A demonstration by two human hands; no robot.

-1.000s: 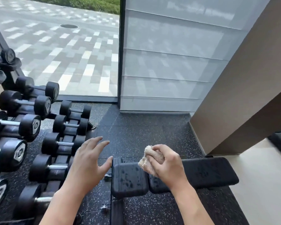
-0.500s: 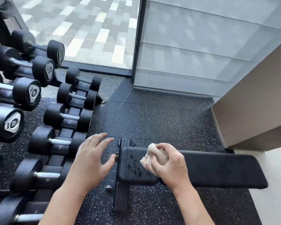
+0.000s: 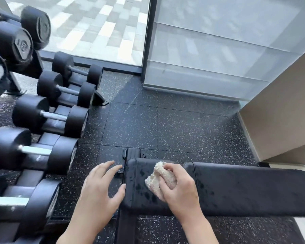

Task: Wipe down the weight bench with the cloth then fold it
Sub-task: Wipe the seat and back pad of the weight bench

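Note:
A black padded weight bench [image 3: 245, 191] lies across the lower right, its short seat pad at the left speckled with wet drops. My right hand [image 3: 180, 189] grips a crumpled beige cloth [image 3: 157, 178] and presses it on the seat pad. My left hand [image 3: 99, 189] hovers with fingers spread just left of the seat pad, its thumb close to the pad's edge, holding nothing.
A rack of black dumbbells [image 3: 48, 118] fills the left side, close to my left arm. Speckled black rubber floor [image 3: 165, 124] lies beyond the bench. A glass wall [image 3: 209, 50] and a beige wall [image 3: 280, 111] stand behind and to the right.
The view has tilted down and come closer to the bench. My right hand with the cloth has stayed on the seat pad; my left hand has come nearer the pad's left edge.

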